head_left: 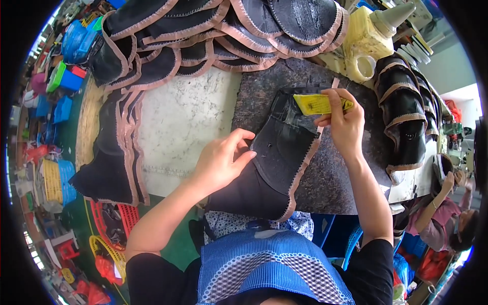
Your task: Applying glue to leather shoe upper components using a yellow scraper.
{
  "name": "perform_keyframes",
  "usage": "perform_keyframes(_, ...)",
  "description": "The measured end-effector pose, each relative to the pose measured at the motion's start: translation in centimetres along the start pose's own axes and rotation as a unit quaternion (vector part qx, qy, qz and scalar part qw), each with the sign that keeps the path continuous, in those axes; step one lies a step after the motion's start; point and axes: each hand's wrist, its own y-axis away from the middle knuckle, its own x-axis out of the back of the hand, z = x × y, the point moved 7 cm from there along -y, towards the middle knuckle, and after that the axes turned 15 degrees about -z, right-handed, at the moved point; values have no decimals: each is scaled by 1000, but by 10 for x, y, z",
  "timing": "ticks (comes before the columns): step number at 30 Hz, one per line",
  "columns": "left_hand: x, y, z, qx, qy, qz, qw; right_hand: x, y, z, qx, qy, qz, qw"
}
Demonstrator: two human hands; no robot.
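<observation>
A black leather piece (277, 162) with tan trim lies on the dark stone slab (335, 183) in front of me. My left hand (221, 162) presses flat on its left side, fingers bent against the leather. My right hand (343, 124) grips a yellow brush (317, 104) held over the piece's upper edge, next to a thin tan strip.
Stacks of similar black trimmed pieces lie across the back (218, 30), at the left (114, 147) and at the right (404, 117). A yellowish plastic jug (366, 43) stands behind. A white cloth (178, 127) covers the table's left. Another person (447, 213) sits at right.
</observation>
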Motion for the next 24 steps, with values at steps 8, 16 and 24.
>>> perform_keyframes(8,-2,5,-5,-20,-12,29,999,-29,-27,-40,-17,110,-235,966)
perform_keyframes(16,2,5,-2,-6,-26,43,999,-18,-48,-54,-63,221,-297,927)
perform_keyframes(24,3,6,-2,0,-17,54,998,30,-49,-24,-108,176,-256,944)
